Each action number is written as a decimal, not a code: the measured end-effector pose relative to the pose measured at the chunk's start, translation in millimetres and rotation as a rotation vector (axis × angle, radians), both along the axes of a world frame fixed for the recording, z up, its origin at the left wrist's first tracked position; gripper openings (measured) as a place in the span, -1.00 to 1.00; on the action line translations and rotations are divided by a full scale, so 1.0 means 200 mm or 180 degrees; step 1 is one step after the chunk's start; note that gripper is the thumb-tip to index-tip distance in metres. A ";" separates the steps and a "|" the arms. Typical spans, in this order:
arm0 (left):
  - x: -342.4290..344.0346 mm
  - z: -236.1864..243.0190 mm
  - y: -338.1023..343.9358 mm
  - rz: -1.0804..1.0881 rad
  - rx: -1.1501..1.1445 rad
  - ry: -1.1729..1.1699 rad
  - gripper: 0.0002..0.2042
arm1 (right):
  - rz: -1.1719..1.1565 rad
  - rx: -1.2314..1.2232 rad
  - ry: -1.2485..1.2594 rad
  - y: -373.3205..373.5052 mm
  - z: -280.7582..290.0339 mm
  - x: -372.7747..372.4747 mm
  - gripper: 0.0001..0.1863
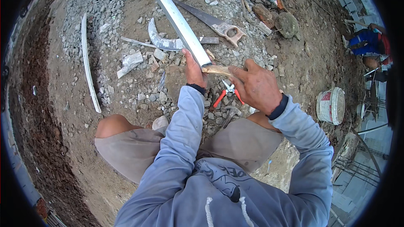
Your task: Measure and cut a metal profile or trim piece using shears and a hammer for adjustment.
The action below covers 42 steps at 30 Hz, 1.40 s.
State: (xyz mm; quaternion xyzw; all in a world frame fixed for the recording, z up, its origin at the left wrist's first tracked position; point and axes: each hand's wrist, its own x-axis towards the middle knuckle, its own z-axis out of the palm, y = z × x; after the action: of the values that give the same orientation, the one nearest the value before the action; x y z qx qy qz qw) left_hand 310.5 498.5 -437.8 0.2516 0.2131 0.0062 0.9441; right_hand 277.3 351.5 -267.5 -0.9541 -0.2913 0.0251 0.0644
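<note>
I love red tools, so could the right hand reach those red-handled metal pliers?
Probably yes: the pliers lie near the right hand, mostly uncovered, though it grips a pale, narrow wooden piece.

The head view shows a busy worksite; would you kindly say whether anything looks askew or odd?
The wood piece at the near end of the metal bar looks askew, angled away from the bar's line; whether it is inserted is unclear.

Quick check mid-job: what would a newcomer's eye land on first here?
First, the long silvery metal bar, running from the top edge down to the left hand, while the right hand holds a piece of wood at its near end. Next, the red-handled pliers just below, on the stones, then the whitish bucket at the right.
</note>
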 end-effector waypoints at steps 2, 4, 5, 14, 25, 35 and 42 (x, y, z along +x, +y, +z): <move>0.00 0.00 0.00 -0.0029 -0.0004 -0.0037 -0.43 | 0.0021 0.0057 -0.0007 0.00 0.01 0.00 -0.74; 0.01 0.00 0.01 -0.0065 -0.0007 -0.0077 -0.44 | -0.0015 -0.0017 0.0026 0.01 0.03 0.00 -0.74; 0.01 0.01 0.01 -0.0086 0.0013 -0.0053 -0.44 | -0.0015 -0.0022 0.0028 0.01 0.04 -0.01 -0.74; 0.03 -0.02 0.00 0.0034 -0.0037 0.0015 -0.45 | 0.0015 -0.0223 -0.0086 0.08 0.06 0.00 -0.80; 0.02 -0.03 0.00 0.0024 0.0114 0.0442 -0.42 | 0.0520 -0.0637 -0.0190 0.12 0.06 0.09 -0.84; 0.01 -0.03 0.02 -0.0178 0.0182 0.0552 -0.41 | 0.0599 -0.0902 -0.0024 0.11 0.07 0.12 -0.79; 0.04 -0.01 0.03 -0.0213 0.0362 0.0395 -0.38 | 0.0830 -0.0615 -0.0207 -0.05 0.02 0.12 -0.66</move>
State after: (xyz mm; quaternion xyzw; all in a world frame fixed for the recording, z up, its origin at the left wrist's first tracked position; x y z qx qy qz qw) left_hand 317.9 504.7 -440.2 0.3116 0.2619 -0.0289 0.9129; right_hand 300.5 340.8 -262.6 -0.9103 -0.4109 0.0303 -0.0410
